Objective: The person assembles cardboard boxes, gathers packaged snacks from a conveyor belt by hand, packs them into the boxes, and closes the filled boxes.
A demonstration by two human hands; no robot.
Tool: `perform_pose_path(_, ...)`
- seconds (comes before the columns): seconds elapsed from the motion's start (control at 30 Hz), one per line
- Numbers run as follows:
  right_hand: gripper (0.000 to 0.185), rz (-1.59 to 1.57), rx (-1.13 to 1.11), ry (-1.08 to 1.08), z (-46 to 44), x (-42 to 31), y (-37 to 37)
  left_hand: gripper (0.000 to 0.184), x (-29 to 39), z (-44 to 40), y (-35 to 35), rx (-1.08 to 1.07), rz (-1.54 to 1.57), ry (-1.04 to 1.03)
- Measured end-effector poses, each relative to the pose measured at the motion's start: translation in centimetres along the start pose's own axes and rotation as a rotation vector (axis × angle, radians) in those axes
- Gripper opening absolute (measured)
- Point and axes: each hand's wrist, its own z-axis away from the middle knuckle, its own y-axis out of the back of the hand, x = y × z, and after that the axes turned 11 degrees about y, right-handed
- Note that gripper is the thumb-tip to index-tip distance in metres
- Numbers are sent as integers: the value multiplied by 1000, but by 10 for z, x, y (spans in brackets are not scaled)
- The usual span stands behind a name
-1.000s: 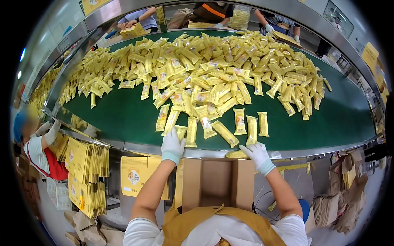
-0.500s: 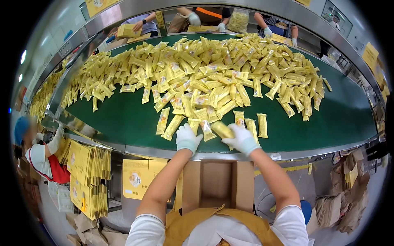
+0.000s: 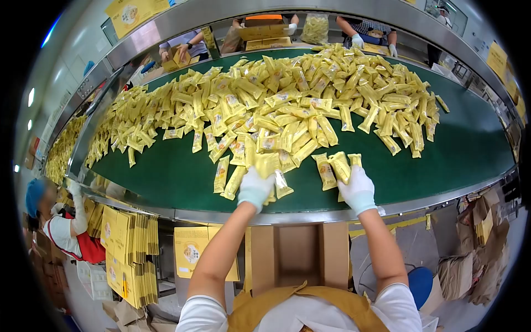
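Observation:
Many yellow wrapped snack packets (image 3: 287, 105) lie heaped on a green conveyor belt (image 3: 166, 185). My left hand (image 3: 256, 187), in a white glove, has its fingers closed around yellow packets (image 3: 266, 163) at the near edge of the heap; how many is hidden. Beside it, a packet (image 3: 282, 184) lies at the hand's right side. Further right, my gloved right hand (image 3: 357, 190) grips yellow packets (image 3: 339, 167), one of them raised at a tilt. Just left of these lies another packet (image 3: 324, 171), flat on the belt.
An open cardboard box (image 3: 299, 254) stands below the belt's metal edge (image 3: 221, 217), in front of my body. Stacks of flat yellow cartons (image 3: 130, 238) stand at the left, near a co-worker in a blue cap (image 3: 37, 196). Other workers' gloved hands (image 3: 358, 41) show across the belt.
My right hand has moved right, away from the packet it was touching near the middle, onto packets further right. My left hand has closed on packets. The view has shifted slightly.

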Motion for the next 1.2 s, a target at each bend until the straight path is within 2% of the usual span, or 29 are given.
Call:
perform_pose_path(0.07, 41, 86, -123, -76, -8, 11, -32, 70, 28, -9, -19, -10, -199, 81)
perform_pose_path(0.17, 35, 167, -224, -110, -11, 6, -41, 75, 52, -8, -33, -2, -401, 57)
perform_pose_path(0.23, 40, 224, -176, -97, -13, 15, -64, 76, 54, -9, -34, -34, -420, 66)
perform_pose_path(0.3, 29, 221, -202, -35, -8, 18, -53, 74, 50, -9, -29, -30, -372, 82)
perform_pose_path(0.43, 19, 396, -93, 213, 5, 45, -38, 63, 17, -2, -7, 74, -422, -90)
perform_pose_path(0.5, 20, 480, 14, 295, 18, 60, -35, 62, -2, 0, 8, 82, -556, -238)
perform_pose_path(0.53, 21, 489, 67, 336, 25, 67, -37, 52, -15, -1, 12, 150, -623, -428)
perform_pose_path(0.57, 22, 499, 121, 378, 31, 74, -39, 47, -26, -1, 15, 113, -734, -483)
perform_pose_path(0.6, 43, 449, 45, 393, 33, 83, -48, 49, -50, -11, 7, 151, -769, -651)
perform_pose_path(0.63, 52, 436, 84, 417, 41, 74, -40, 55, -74, -19, -3, 190, -801, -819)
perform_pose_path(0.7, 71, 411, 164, 464, 60, 45, -16, 73, -75, 6, -1, 252, -749, -859)
perform_pose_path(0.73, 98, 420, 130, 464, 61, 51, -24, 84, -70, 16, 2, 280, -720, -881)
perform_pose_path(0.83, 98, 312, -66, 320, 56, 61, -22, 109, -62, 23, 6, 190, -807, -853)
perform_pose_path(0.87, 107, 302, -216, 200, 47, 60, -16, 112, -56, 23, 10, 101, -800, -776)
perform_pose_path(0.97, 107, 318, -432, 10, 23, 56, 0, 115, -33, 24, 22, -51, -845, -597)
perform_pose_path(1.0, 102, 203, -402, -35, 14, 57, 6, 115, -31, 21, 21, -69, -839, -595)
perform_pose_path(1.03, 93, 126, -312, -49, 7, 59, 11, 113, -35, 18, 17, 51, -806, -720)
perform_pose_path(1.1, 87, 30, -225, -66, -6, 58, 26, 111, -57, 21, 13, 291, -748, -926)
perform_pose_path(1.17, 84, -110, -9, -45, -23, 67, 28, 112, -53, 28, 15, 71, -766, -755)
perform_pose_path(1.2, 83, -255, -41, -75, -35, 65, 36, 113, -53, 26, 15, -51, -754, -664)
